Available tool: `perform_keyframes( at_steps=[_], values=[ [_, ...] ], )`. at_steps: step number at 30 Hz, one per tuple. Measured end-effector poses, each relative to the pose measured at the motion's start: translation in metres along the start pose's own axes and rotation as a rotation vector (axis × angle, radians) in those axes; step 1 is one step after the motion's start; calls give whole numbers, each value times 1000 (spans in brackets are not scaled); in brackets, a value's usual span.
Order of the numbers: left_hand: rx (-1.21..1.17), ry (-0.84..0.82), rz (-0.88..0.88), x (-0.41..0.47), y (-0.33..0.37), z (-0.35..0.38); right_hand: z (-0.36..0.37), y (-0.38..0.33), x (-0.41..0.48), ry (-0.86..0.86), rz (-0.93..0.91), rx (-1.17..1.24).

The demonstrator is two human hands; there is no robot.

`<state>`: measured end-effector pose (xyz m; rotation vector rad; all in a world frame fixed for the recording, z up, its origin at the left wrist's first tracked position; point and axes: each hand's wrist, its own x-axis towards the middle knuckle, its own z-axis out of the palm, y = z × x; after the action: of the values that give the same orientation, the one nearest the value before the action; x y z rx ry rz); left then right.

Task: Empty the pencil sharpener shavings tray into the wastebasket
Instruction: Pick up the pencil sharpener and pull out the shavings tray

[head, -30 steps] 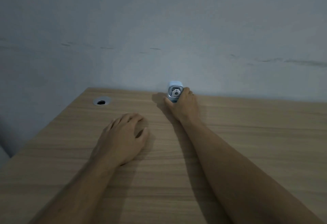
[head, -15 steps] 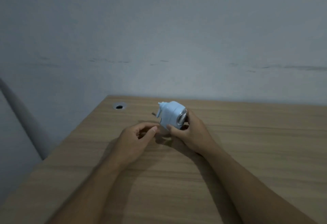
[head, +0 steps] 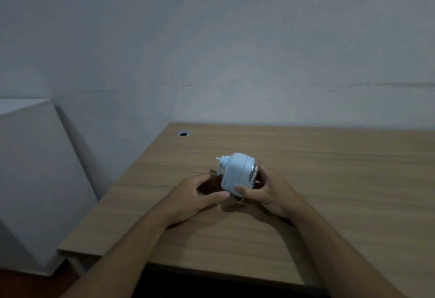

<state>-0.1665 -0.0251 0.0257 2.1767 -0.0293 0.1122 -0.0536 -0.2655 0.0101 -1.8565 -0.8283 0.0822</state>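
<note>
Head view: pencil sharpener gripped between right hand and left hand, above desk.

Your single head camera looks forward and down from close above the light wooden desk, facing the grey wall.

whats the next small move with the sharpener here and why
Probably pinch and slide the tray out with the left hand: the right hand already grips the pencil sharpener above the desk, and left fingertips sit at its lower edge.
</note>
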Motion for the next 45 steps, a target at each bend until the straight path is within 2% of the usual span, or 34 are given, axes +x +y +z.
perform_keyframes(
  at_steps=[4,10,15,30,36,45],
  values=[
    [-115,-37,27,-4,3,-1,6,-6,-15,-18,4,10],
    [-151,-123,16,-4,1,-10,14,-12,-26,34,7,-70],
    [-67,-80,60,-2,-8,-9,19,-18,-29,41,-19,-194],
    [-11,-74,86,-11,-16,-7,25,-31,-42,12,25,-242],
    [6,-24,55,-27,-15,-5,28,-47,-55,-8,61,-255],
    [50,27,66,-73,-35,-37,24,-58,-67,-34,91,-216]
  ],
)
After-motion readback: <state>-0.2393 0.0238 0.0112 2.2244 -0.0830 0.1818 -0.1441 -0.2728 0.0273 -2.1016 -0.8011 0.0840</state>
